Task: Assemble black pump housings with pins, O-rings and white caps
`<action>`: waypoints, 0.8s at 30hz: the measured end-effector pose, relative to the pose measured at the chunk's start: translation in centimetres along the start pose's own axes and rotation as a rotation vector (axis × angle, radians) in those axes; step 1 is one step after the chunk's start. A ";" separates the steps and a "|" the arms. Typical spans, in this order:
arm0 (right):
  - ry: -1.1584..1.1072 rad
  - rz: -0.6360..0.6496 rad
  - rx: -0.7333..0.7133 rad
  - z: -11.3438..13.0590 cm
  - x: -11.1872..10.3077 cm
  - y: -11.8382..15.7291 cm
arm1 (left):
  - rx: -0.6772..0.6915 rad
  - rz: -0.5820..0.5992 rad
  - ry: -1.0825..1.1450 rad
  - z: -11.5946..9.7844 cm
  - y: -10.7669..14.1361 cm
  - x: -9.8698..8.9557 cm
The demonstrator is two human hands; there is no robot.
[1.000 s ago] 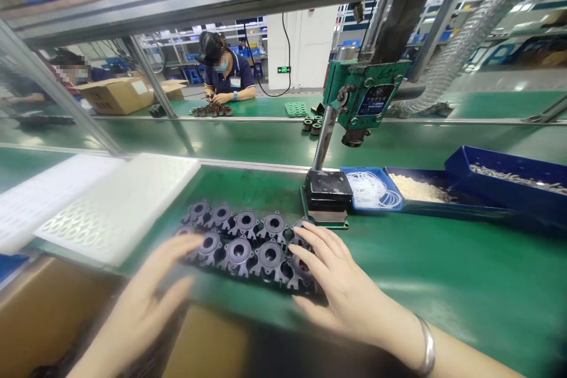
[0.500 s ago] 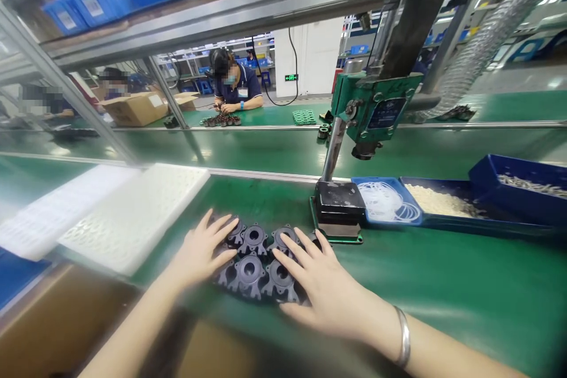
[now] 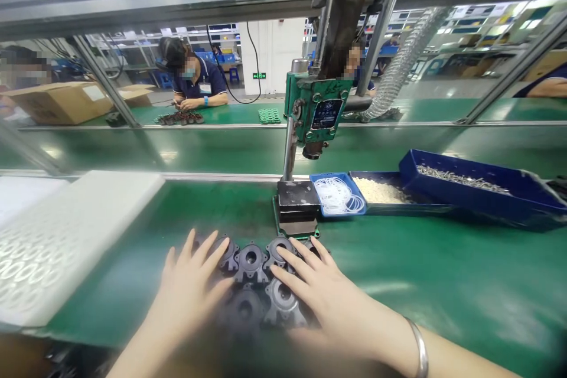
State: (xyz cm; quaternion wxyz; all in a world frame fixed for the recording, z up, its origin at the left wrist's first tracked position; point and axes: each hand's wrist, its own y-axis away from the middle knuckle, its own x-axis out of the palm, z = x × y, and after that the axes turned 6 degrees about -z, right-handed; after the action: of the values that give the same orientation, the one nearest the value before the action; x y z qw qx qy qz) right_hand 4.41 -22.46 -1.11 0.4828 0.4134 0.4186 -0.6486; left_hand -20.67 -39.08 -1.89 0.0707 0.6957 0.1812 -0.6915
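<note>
Several black round parts (image 3: 251, 258) with central holes lie in two rows on the green table (image 3: 420, 283). Spread over the left end of the group is my left hand (image 3: 190, 277), its fingers apart and its thumb beside the parts. My right hand (image 3: 321, 289) has its fingers fanned over the right end, touching the tops. A metal bangle circles my right wrist. The nearer row is blurred, and the hands partly cover the outer parts. Just behind the parts stands the black base (image 3: 297, 201) of a green press (image 3: 316, 109).
Right of the press sit a blue tray of white rings (image 3: 339, 195), a bin of cream pieces (image 3: 378, 190) and a blue bin of metal pieces (image 3: 478, 192). A white perforated sheet (image 3: 84, 230) lies left. A person (image 3: 195, 77) works across the line.
The view has swung right, so the press and bins appear further left. The parts sit slightly lower in the picture, with both hands still spread over them.
</note>
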 end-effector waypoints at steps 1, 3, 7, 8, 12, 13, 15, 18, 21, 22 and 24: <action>-0.002 -0.007 0.001 -0.2 -0.1 0.4 | 0.032 -0.014 0.004 -0.6 0.2 -0.2; -0.007 -0.016 -0.004 -0.6 -0.3 0.9 | 0.159 -0.016 0.038 -1.9 0.9 -0.4; -0.005 0.003 -0.030 -1.1 -0.4 1.4 | 0.362 0.079 0.120 -4.5 1.8 0.1; -0.001 0.004 -0.038 -1.3 -0.3 1.5 | 0.358 0.094 0.119 -4.9 1.7 0.4; 0.007 -0.043 -0.070 -1.7 0.0 1.5 | 0.346 0.073 0.106 -5.7 0.8 1.7; 0.006 -0.056 -0.077 -1.8 0.1 1.5 | 0.352 0.060 0.106 -5.7 0.6 1.9; 0.001 -0.065 -0.085 -2.1 0.3 1.5 | 0.362 0.036 0.097 -5.7 0.2 2.2; -0.016 -0.059 -0.088 -2.3 0.6 1.5 | 0.381 0.010 0.065 -5.6 0.1 2.4; -0.036 -0.060 -0.080 -2.3 0.6 1.5 | 0.409 -0.029 0.036 -5.2 0.0 2.5; -0.041 -0.059 -0.075 -2.2 0.5 1.5 | 0.418 -0.036 0.025 -5.0 -0.1 2.6; -0.051 -0.050 -0.074 -2.0 -0.1 1.5 | 0.431 -0.040 0.001 -4.5 -0.2 3.1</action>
State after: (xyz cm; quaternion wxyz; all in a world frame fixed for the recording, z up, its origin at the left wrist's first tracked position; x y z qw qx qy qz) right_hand 6.12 -20.80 -1.81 0.4918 0.3680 0.4399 -0.6551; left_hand -16.61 -36.87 -4.75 -0.0937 0.6913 0.0431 -0.7152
